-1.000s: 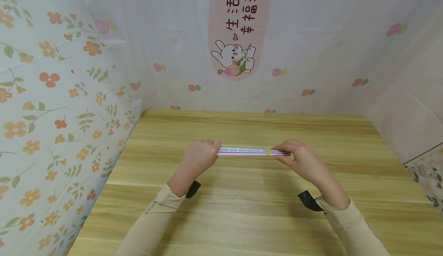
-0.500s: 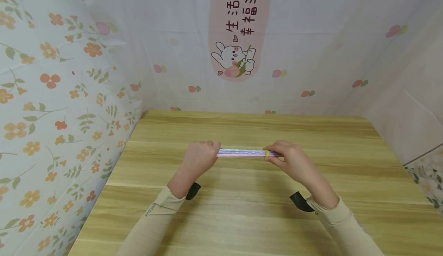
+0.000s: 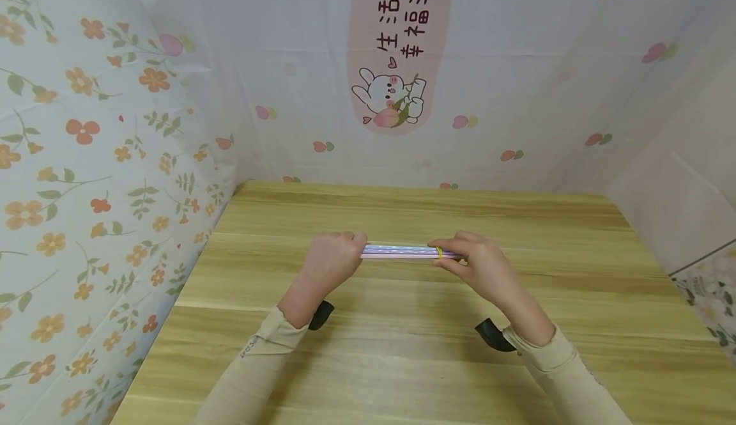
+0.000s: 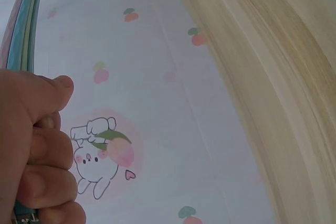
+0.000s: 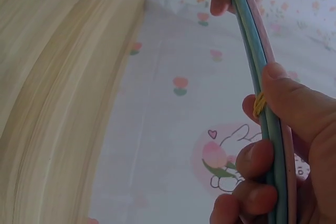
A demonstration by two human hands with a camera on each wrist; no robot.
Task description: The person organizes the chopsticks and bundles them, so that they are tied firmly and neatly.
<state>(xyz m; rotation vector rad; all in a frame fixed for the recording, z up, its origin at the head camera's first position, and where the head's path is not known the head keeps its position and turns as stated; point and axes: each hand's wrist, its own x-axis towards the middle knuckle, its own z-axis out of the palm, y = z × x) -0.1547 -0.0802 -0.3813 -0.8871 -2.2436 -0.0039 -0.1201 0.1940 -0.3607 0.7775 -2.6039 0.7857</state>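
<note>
A bundle of slim pastel pencils (image 3: pixel 397 252), blue, lilac and pink, is held level above the table between both hands. My left hand (image 3: pixel 336 255) grips its left end in a fist; a metallic band shows on the pencil ends below that fist in the left wrist view. A yellow rubber band (image 5: pixel 260 104) is wound round the bundle toward the right. There the thumb and index finger of my right hand (image 3: pixel 480 262) pinch the bundle at the band. In the right wrist view the other right fingers curl round the pencils (image 5: pixel 252 35).
The wood-grain table (image 3: pixel 402 348) lies below both hands. A white cloth with a rabbit print (image 3: pixel 385 96) hangs behind it, and a floral cloth (image 3: pixel 86 188) hangs along the left side. Black straps or mounts (image 3: pixel 494 335) sit at both wrists.
My right hand has moved left along the pencils, and the yellow rubber band has shifted left with it. My left hand stays in place with its grip.
</note>
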